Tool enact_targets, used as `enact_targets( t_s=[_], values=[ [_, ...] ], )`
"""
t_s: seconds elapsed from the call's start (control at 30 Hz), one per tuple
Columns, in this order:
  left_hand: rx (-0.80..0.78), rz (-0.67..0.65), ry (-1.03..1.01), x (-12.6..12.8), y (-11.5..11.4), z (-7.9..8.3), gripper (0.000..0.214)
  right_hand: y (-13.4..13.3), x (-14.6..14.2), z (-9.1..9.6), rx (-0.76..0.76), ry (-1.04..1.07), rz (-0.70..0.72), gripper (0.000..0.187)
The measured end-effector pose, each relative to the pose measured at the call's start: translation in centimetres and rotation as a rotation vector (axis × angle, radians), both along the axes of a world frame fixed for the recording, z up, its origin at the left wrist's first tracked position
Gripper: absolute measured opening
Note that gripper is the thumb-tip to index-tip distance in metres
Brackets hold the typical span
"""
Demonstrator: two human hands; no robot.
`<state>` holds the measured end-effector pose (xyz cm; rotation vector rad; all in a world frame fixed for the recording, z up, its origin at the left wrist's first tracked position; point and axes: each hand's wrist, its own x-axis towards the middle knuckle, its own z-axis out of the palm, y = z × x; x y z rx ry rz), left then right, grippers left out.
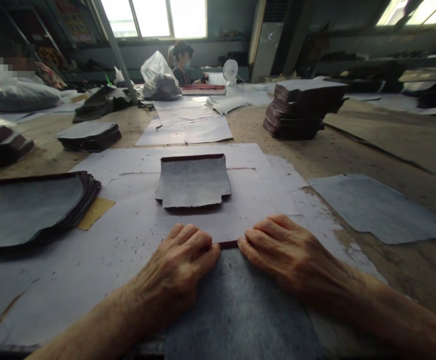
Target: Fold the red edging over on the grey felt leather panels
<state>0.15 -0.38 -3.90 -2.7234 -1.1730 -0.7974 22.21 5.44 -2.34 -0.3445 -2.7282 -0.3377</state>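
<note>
A grey-backed sheet of material (240,305) lies in front of me, with a narrow dark-red folded strip along its far edge. My left hand (184,255) has its fingers curled and pressed together at the left part of that edge. At the right part, my right hand (281,247) grips the same edge with its fingers bent. A short stretch of the red strip shows between the two thumbs. Just beyond my hands lies a smaller grey piece (193,181) with a dark-red far edge and notched near corners. The fingertips are mostly hidden.
White paper (128,270) covers the table. A fanned stack of grey pieces (34,205) lies at left over yellow card (96,212). One grey sheet (375,207) is at right. A tall stack (304,110) stands behind. Co-workers (182,62) sit beyond a plastic bag (160,77).
</note>
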Motion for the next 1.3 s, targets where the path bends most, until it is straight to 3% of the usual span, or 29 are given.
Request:
enact_targets(
  t_s=[0.17, 0.6, 0.77, 0.93, 1.3],
  values=[
    [-0.040, -0.034, 0.085, 0.1, 0.2, 0.2, 0.029, -0.1, -0.8, 0.2, 0.074, 0.025, 0.010, 0.028],
    [-0.010, -0.002, 0.091, -0.2, 0.0, -0.1, 0.034, -0.2, -0.7, 0.3, 0.076, -0.122, -0.015, 0.028],
    [0.133, 0.097, -0.003, -0.9, -0.2, -0.4, 0.038, -0.2, -0.7, 0.2, 0.086, -0.129, -0.027, 0.024],
    [0.154, 0.038, 0.019, -1.6, -0.6, 0.1, 0.032, -0.1, -0.6, 0.1, 0.067, -0.137, -0.036, 0.024],
    [0.191, 0.060, 0.078, -2.7, -1.1, 0.0, 0.029, -0.2, -0.6, 0.3, 0.075, -0.149, -0.046, 0.025]
  ],
)
